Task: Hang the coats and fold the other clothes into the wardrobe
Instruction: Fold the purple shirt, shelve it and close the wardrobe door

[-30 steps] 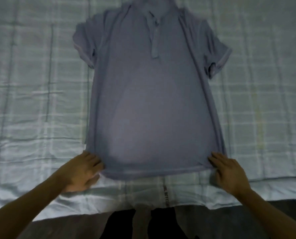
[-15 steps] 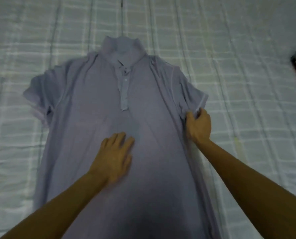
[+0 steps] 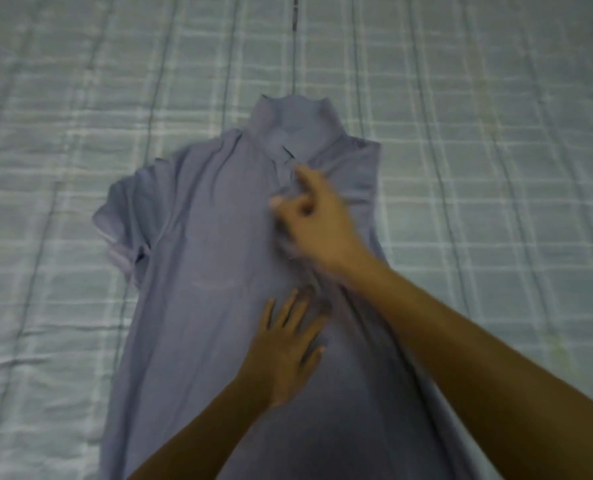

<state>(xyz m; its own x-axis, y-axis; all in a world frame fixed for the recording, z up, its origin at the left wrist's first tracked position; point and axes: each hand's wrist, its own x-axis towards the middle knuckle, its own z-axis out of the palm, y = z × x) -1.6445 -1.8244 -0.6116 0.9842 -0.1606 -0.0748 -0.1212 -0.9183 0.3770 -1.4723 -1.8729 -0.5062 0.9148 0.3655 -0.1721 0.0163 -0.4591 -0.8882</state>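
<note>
We see the checked bed cover (image 3: 46, 168) lying under everything, running out well to the left of both hands and again to their right.

The shirt (image 3: 201, 306) lies face up and flat on the cover, with its collar (image 3: 298, 123) at the far end, beyond all the fingertips. Its short sleeve (image 3: 122, 220) is spread out to the side, well to the left of the left-hand fingers and slightly rumpled at the cuff.

The left hand (image 3: 284, 358) rests palm down on the middle of the shirt front. Its fingers (image 3: 281, 313) are straight and spread apart, pressing on the cloth and pointing towards the collar.

The right hand (image 3: 319, 226) is just beyond the left fingertips, over the chest of the shirt and close below the button strip (image 3: 284, 164). It is blurred. We see most of its fingers curled, with the thumb and one finger standing out. Cloth is bunched directly under the curled fingers, but we cannot tell whether they pinch it.

To the right of the right-hand fingers, the other side of the shirt lies folded in over the chest, leaving a straight edge against the cover.
</note>
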